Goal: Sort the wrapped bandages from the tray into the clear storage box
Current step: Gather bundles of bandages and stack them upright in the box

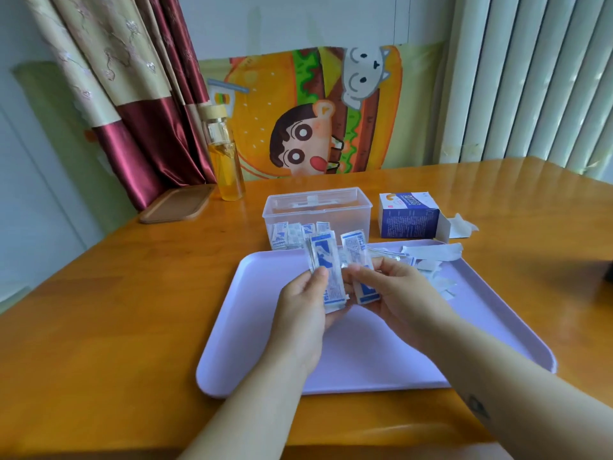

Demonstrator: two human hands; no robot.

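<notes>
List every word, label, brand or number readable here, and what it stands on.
No text reads clearly.
Blue and white cardboard box: print on top and side, too blurred.
White and blue wrapped bandages held in the left hand and right hand: blue print, blurred.
Stored bandages in the clear plastic storage box: print too small.
Cartoon burger poster: no lettering seen.

Left hand (300, 303), right hand (394, 293) bare; small dark tattoo (477, 406), right forearm.
</notes>
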